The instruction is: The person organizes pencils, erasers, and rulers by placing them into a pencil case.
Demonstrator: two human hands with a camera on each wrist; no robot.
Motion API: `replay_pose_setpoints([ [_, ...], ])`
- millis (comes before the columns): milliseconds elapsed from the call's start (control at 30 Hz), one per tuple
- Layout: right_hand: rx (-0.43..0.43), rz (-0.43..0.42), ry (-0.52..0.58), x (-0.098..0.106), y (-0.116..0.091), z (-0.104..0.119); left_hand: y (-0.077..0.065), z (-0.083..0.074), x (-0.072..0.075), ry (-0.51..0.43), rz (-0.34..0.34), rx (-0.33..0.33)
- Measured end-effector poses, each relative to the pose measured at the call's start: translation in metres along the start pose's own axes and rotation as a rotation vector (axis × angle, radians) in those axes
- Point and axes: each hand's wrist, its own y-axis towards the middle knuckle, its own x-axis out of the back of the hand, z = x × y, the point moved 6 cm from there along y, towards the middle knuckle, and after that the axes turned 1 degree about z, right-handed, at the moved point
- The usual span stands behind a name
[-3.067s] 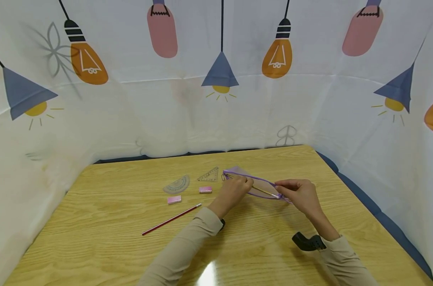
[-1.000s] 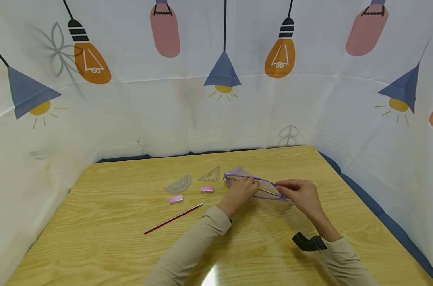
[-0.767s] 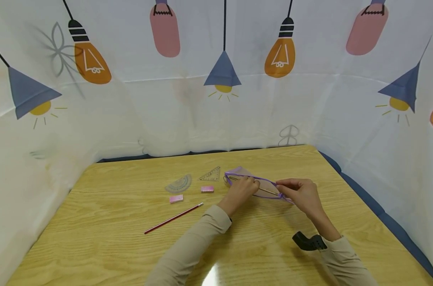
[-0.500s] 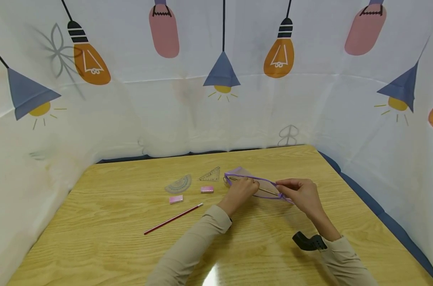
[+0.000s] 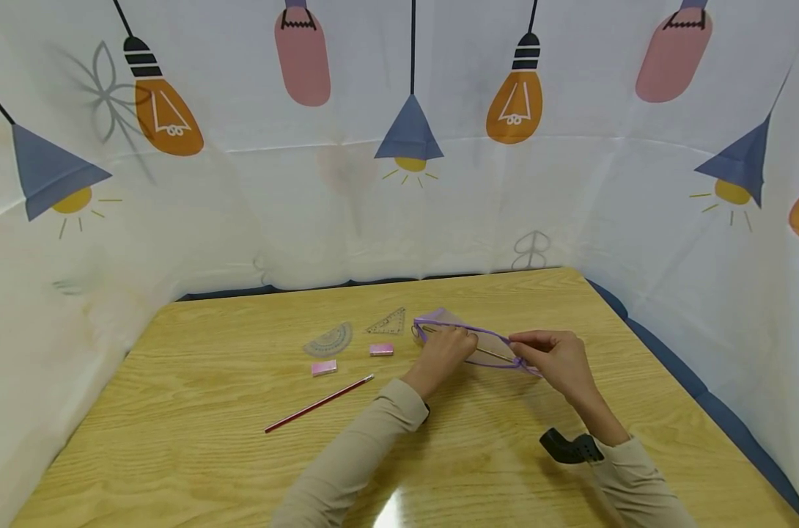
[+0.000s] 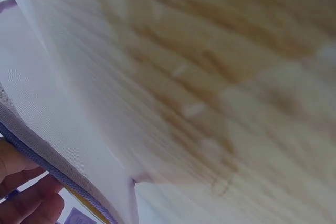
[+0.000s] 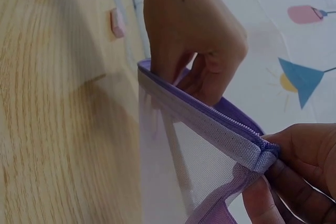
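Note:
A mesh zipper pouch (image 5: pixel 489 342) with purple edging is held with its zipper spread wide. My right hand (image 5: pixel 556 359) pinches the pouch's right end, thumb on one side and fingers on the other, as the right wrist view also shows. My left hand (image 5: pixel 441 358) reaches down through the opening, its curled fingers inside. A gold pencil (image 5: pixel 495 354) runs lengthwise in the opening and passes under the left fingers, which seem to hold it; the grip itself is hidden. In the left wrist view, a yellow strip of the pencil (image 6: pixel 86 204) shows beside those fingertips, below the zipper.
Left of the pouch on the wooden table (image 5: pixel 195 381) lie a clear protractor (image 5: pixel 328 340), a clear set square (image 5: pixel 388 322), a pink eraser (image 5: pixel 381 350), another pink eraser (image 5: pixel 323 368) and a red pencil (image 5: pixel 319 403). A printed curtain (image 5: pixel 347 213) surrounds the table.
Since about three seconds ago, my left hand has moved slightly right and lower into the pouch, and the gold pencil has sunk within the opening. Over the last second, almost nothing has moved.

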Motion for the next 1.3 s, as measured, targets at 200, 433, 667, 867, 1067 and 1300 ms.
replay_pose_setpoints([
  [200,-0.001,-0.006,-0.009,0.002,0.000,0.000,0.000,0.002,0.001,-0.028,0.003,0.033],
  [433,-0.015,-0.005,-0.018,0.003,0.000,0.000,0.000,0.002,-0.001,-0.036,-0.014,0.020],
  [667,-0.022,-0.008,-0.024,0.002,0.001,-0.001,0.000,0.003,0.003,-0.022,-0.036,0.017],
  [867,-0.007,-0.012,-0.047,0.002,0.002,-0.003,0.000,0.004,0.006,-0.044,-0.030,0.022],
  [1067,-0.019,-0.014,-0.036,0.002,0.002,-0.004,0.000,0.004,0.010,-0.030,-0.045,0.021],
  [1300,-0.020,-0.026,-0.002,0.003,0.004,0.001,0.000,0.008,0.016,-0.090,-0.043,0.007],
])
